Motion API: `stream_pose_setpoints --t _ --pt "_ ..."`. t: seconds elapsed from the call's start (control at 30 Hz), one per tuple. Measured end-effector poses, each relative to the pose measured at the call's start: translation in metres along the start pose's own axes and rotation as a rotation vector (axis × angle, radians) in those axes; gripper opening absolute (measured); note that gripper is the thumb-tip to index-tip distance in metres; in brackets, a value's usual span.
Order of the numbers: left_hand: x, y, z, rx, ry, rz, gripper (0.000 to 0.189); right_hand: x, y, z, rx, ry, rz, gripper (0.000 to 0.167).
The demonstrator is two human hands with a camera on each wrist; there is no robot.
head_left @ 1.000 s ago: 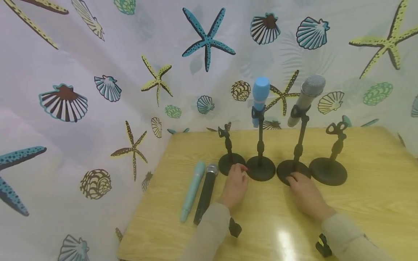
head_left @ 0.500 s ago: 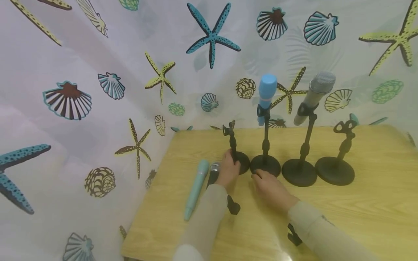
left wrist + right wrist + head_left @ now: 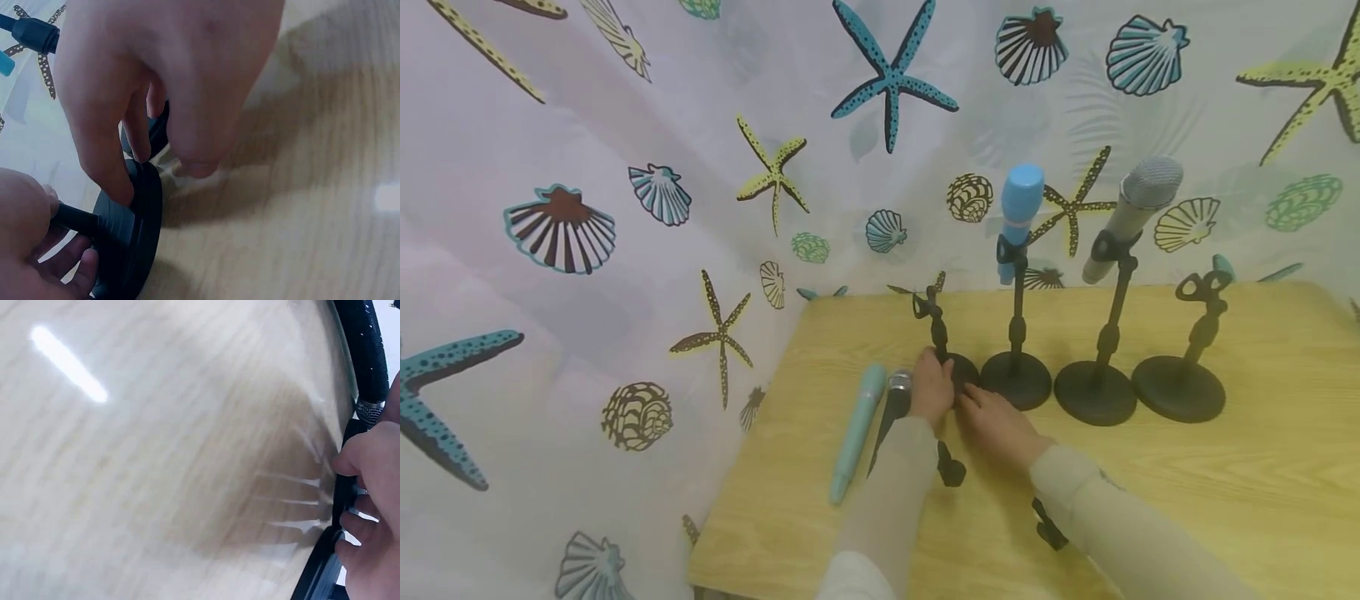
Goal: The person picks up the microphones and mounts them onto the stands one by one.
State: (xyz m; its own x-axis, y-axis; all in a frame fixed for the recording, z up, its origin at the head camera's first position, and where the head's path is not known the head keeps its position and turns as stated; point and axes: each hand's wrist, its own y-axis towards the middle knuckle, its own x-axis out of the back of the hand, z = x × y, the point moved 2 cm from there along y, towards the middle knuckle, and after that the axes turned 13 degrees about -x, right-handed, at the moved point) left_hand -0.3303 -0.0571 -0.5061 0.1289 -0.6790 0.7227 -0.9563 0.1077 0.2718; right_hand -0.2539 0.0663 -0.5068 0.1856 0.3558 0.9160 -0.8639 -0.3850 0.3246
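In the head view, my left hand (image 3: 932, 387) is at the left side of the leftmost microphone stand (image 3: 964, 371), a black round-based stand with a bare clip. In the left wrist view, its thumb and fingers grip the stand around the foot of the pole (image 3: 78, 220). My right hand (image 3: 996, 425) reaches in from the right, and its fingertips touch the front right rim of the same base (image 3: 134, 231). The right thumb points down beside the base. A black microphone (image 3: 895, 400) with a silver head and a teal microphone (image 3: 857, 433) lie left of my left hand.
Three more stands continue the row rightward: one (image 3: 1018, 383) bears a blue microphone (image 3: 1022, 196), one (image 3: 1093, 392) a silver microphone (image 3: 1142, 200), and the last (image 3: 1180, 387) a bare clip. Behind the wooden table (image 3: 1262, 467) hangs a shell-patterned cloth (image 3: 700, 125).
My right hand has moved left along the row, from the third base past the second to the leftmost. The left hand has shifted from the leftmost base's front to its left side.
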Motion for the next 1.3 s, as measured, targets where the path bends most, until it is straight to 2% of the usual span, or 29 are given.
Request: stream_pose_setpoints --t 0.2,0.4,0.53,0.63,0.73,0.83,0.93,1.03,1.17,1.3 --pt "-0.003 -0.012 -0.001 -0.071 0.145 -0.049 0.033 -0.006 -0.007 0.000 0.033 -0.029 -0.073 0.035" --pt "-0.007 -0.030 -0.003 -0.059 0.224 -0.038 0.038 -0.012 -0.013 -0.002 0.057 -0.018 -0.149 0.037" --pt "-0.005 -0.040 -0.007 -0.075 0.291 -0.011 0.044 -0.011 -0.019 0.000 0.023 0.032 -0.135 0.037" --pt "-0.003 -0.044 -0.010 -0.110 0.315 -0.001 0.037 -0.011 -0.021 -0.002 -0.014 0.067 -0.123 0.034" --pt "-0.001 -0.050 -0.014 -0.143 0.279 0.018 0.024 -0.012 -0.024 -0.005 -0.046 0.089 -0.126 0.029" --pt "-0.002 -0.057 -0.019 -0.174 0.225 0.056 0.018 -0.010 -0.030 -0.008 -0.077 0.104 -0.135 0.031" --pt "-0.005 -0.063 -0.026 -0.215 0.188 0.071 0.018 -0.007 -0.040 -0.013 -0.094 0.110 -0.151 0.037" --pt "-0.007 -0.068 -0.033 -0.247 0.131 0.066 0.020 -0.005 -0.048 -0.018 -0.120 0.119 -0.164 0.035" --pt "-0.012 -0.074 -0.040 -0.252 0.025 0.099 0.024 -0.001 -0.057 -0.025 -0.169 0.164 -0.174 0.027" --pt "-0.018 -0.081 -0.045 -0.264 -0.031 0.101 0.026 0.003 -0.065 -0.030 -0.187 0.214 -0.183 0.029"
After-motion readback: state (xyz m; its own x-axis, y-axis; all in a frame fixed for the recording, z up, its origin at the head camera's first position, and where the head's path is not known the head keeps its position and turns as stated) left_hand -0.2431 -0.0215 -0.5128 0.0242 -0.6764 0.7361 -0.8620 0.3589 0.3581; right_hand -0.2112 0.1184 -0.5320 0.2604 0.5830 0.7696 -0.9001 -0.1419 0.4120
